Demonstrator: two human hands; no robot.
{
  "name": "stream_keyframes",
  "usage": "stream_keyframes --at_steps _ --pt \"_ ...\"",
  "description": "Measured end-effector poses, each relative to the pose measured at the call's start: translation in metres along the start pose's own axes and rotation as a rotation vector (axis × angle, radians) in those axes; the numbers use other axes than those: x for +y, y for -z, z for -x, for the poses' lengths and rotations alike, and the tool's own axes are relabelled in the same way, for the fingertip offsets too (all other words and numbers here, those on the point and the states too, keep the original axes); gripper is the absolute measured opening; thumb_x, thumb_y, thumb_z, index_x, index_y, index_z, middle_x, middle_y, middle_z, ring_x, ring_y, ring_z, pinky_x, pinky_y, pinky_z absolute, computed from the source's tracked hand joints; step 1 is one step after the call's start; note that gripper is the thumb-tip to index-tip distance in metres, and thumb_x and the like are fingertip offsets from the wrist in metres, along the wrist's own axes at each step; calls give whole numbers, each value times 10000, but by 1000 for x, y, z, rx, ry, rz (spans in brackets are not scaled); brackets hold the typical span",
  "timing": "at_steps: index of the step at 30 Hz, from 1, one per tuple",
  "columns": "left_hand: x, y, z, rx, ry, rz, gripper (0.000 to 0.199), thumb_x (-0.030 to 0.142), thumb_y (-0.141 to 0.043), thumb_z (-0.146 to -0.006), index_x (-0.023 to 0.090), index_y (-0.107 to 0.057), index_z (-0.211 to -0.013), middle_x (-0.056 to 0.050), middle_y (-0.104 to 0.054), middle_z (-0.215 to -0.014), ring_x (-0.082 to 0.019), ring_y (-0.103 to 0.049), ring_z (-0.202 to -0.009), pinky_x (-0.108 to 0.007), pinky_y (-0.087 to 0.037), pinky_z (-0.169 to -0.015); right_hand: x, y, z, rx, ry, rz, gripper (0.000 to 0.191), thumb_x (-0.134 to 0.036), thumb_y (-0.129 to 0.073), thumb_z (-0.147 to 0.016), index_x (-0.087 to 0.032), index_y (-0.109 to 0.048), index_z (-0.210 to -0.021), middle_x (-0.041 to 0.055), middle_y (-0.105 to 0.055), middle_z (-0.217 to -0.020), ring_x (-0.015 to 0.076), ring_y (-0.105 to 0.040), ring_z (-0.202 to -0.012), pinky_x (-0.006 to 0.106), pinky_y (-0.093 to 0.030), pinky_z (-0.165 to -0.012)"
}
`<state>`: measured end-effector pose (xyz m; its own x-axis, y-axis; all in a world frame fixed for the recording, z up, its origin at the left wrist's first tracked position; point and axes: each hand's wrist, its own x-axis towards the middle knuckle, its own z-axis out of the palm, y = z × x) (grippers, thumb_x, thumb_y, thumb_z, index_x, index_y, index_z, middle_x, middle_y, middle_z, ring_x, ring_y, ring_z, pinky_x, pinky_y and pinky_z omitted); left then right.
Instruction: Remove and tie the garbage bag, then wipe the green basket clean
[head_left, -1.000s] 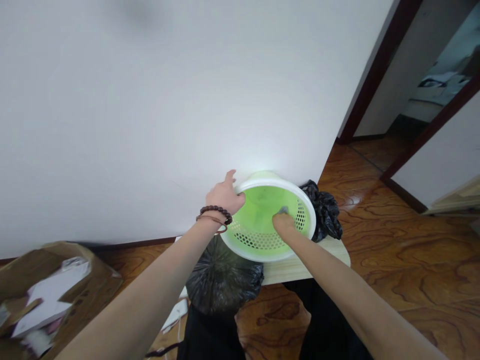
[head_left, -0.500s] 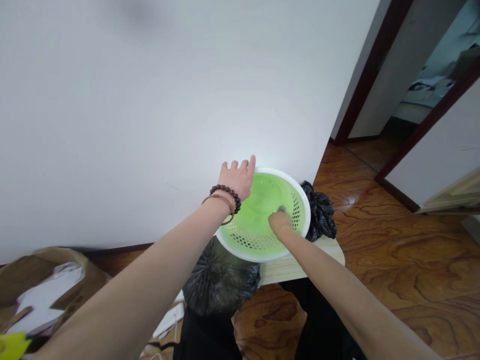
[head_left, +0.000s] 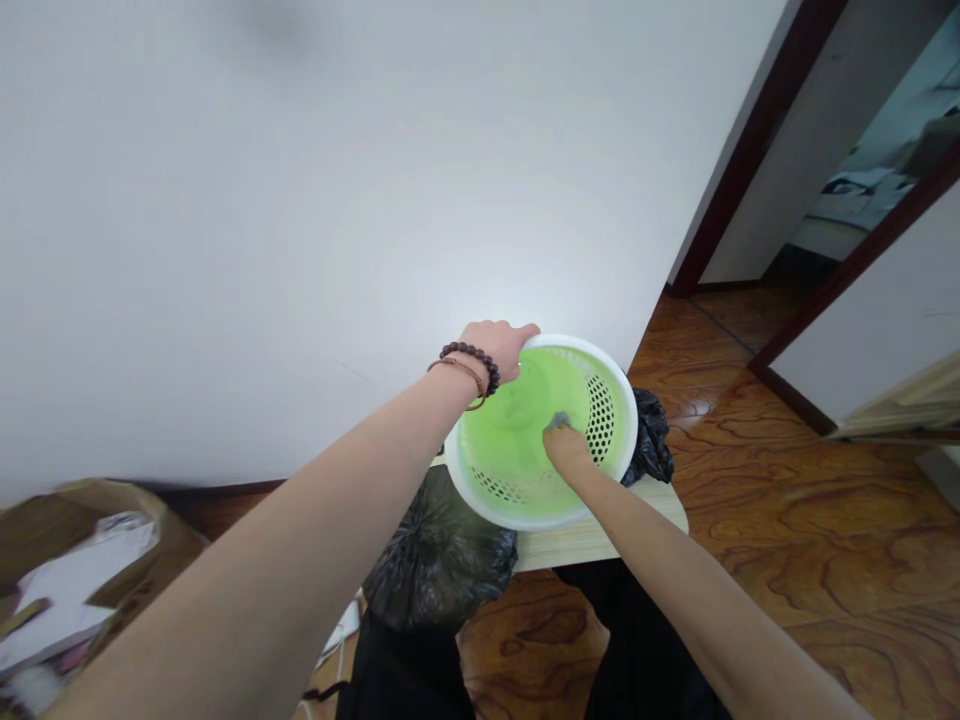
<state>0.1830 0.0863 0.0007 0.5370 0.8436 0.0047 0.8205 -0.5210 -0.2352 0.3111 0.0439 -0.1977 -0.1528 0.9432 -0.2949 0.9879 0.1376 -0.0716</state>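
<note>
A round plastic basket (head_left: 540, 520), green inside with a white rim and rows of holes, stands on a pale wood-look stool or small table (head_left: 566, 545) against the wall. My left hand (head_left: 495, 343), with a beaded bracelet at the wrist, is closed over the far left of the rim; its fingertips are partly hidden. Deep inside the basket, my right hand (head_left: 564, 448) is closed around a small greyish cloth (head_left: 559, 420), close to the green inner surface. Most of the cloth is hidden in the hand.
A filled black plastic bag (head_left: 442, 560) sits left of the basket, and another black bag (head_left: 651, 440) lies to its right. At lower left is an open cardboard box (head_left: 176, 530) holding white items. Behind rises a white wall (head_left: 337, 200); a doorway is at right.
The basket has turned and shifted slightly right. My left hand has moved right along the rim, its fingers now curled over it. My right hand, still with the cloth, has changed position slightly.
</note>
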Motion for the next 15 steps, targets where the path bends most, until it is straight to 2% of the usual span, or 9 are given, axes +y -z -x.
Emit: stream_keyframes --at_steps 3,8,15 --pt "3 -2 0 27 36 -6 435 267 -435 -769 299 -478 -1201 -79 -642 -919 -226 -594 -807 -309 -413 -655 -5 -3 -3 23 -6 12 349 -48 -360 -832 -35 -630 -1052 244 -630 -1019 276 -582 -1008 376 -464 -818" --pt "7 -8 -6 53 17 70 384 310 -388 -791 302 -511 -1155 -75 -641 -871 -228 -600 -772 -312 -417 -638 -8 -10 -9 33 -21 17 363 -51 -338 -843 -44 -610 -1084 243 -631 -1009 273 -600 -967 374 -474 -772" --pt "-2 -13 -15 10 28 241 399 416 -411 -783 311 -524 -1151 -48 -642 -917 -205 -593 -793 -295 -418 -656 -4 -23 -28 40 -9 0 393 -43 -315 -852 -106 -569 -1145 186 -617 -1062 213 -574 -1012 315 -450 -804"
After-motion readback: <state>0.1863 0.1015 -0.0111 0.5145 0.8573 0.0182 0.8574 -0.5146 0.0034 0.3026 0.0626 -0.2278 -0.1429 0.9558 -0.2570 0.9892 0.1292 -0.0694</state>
